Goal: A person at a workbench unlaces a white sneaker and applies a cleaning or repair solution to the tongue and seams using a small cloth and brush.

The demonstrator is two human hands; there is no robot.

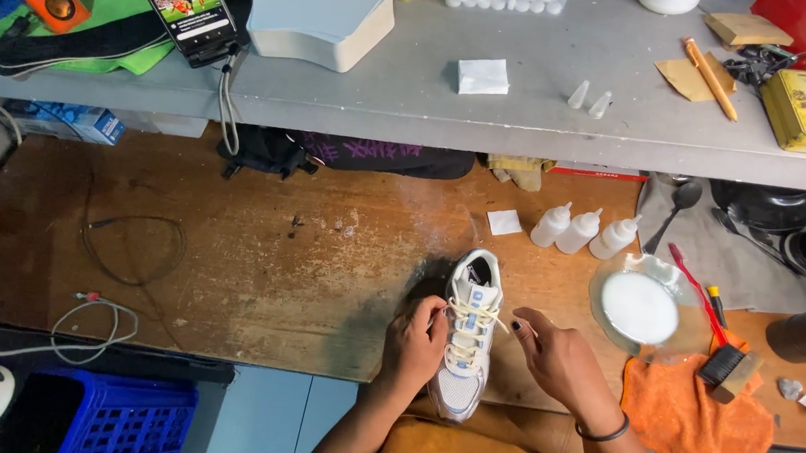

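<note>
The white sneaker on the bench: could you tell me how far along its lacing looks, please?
Cream laces already cross the lower eyelets of the white sneaker. The left hand and right hand each pinch a lace end near the top. No knot shows yet, and the bowl of white foam and brush sit beside it.

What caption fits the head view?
Both hands, left and right, handle laces of a white sneaker on a wooden workbench.

My left hand hides the shoe's near side; the orange cloth and blue crate run off the bottom edge.
</note>
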